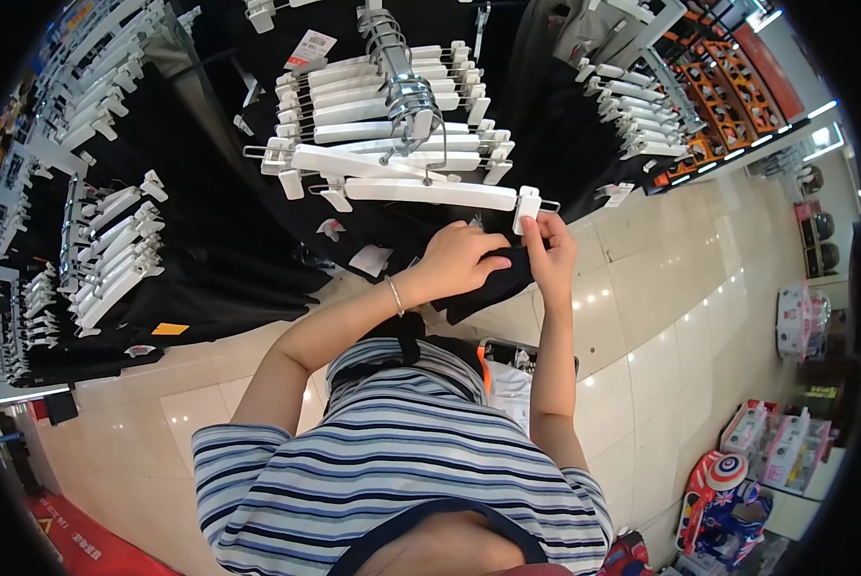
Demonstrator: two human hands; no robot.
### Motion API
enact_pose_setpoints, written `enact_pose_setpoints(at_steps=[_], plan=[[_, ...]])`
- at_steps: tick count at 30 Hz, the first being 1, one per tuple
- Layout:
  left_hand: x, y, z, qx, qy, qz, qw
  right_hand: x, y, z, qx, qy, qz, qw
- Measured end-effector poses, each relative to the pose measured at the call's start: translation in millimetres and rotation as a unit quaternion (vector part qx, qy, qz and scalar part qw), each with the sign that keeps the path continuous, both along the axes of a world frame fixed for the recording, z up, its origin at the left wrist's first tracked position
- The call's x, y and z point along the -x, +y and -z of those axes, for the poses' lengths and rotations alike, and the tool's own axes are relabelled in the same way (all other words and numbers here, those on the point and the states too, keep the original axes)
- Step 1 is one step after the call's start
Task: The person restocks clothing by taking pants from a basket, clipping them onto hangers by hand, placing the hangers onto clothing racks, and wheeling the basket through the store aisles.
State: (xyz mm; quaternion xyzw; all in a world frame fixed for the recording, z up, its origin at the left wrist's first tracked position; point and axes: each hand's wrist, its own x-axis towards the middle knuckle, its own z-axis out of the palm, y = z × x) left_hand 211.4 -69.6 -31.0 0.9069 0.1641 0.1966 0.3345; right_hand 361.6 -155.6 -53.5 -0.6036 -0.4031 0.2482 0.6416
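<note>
The front white clip hanger (430, 194) hangs from a metal rail, in front of several more white hangers. My right hand (551, 257) is closed at its right end, with the thumb and fingers on the white clip (526, 209). Black cloth (493, 285) of a garment hangs between my two hands just below this clip. My left hand (461, 259), a bracelet at its wrist, is closed on the cloth's upper edge. The left fingertips are partly hidden by the fabric. Near my left wrist, a white tag (370, 259) lies against dark clothing.
More racks with white hangers (119, 254) and dark garments stand on the left, others (637, 110) on the right. Orange shelving (723, 110) is at the back right. Boxed goods (781, 446) and a colourful wheeled item (723, 509) stand at the lower right. The floor (642, 336) is shiny tile.
</note>
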Motion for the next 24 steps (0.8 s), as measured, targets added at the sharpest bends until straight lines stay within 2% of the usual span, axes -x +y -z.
enact_pose_setpoints(at_steps=[1, 4, 7, 10, 12, 16, 20, 24], plan=[[0.2, 1.6, -5.9, 0.010, 0.015, -0.002, 1.000, 0.1, -0.1, -0.5, -0.002, -0.002, 0.000, 1.000], [-4.9, 5.1, 0.7, 0.225, 0.043, -0.008, 0.973, -2.3, -2.1, -0.2, 0.004, -0.012, -0.007, 1.000], [-11.0, 13.5, 19.2, 0.267, -0.034, 0.020, 0.963, -11.6, -4.4, -8.6, 0.016, -0.019, -0.043, 0.999], [-13.4, 14.9, 22.7, 0.293, -0.017, 0.036, 0.955, -20.4, -3.1, -33.3, 0.006, 0.020, -0.093, 0.995], [-12.9, 10.8, 15.8, 0.257, -0.014, 0.047, 0.965, -28.1, 1.4, -50.0, 0.024, 0.076, -0.118, 0.990], [-11.4, 8.7, 0.1, 0.205, 0.016, 0.052, 0.977, -42.1, 13.3, -73.1, 0.131, -0.048, -0.183, 0.973], [-12.2, 13.6, 2.9, 0.177, 0.007, 0.050, 0.983, -48.8, 23.3, -78.5, 0.156, -0.140, -0.188, 0.959], [-11.8, 17.1, -0.2, 0.143, -0.005, 0.041, 0.989, -46.7, 31.0, -91.0, 0.221, -0.151, -0.198, 0.943]])
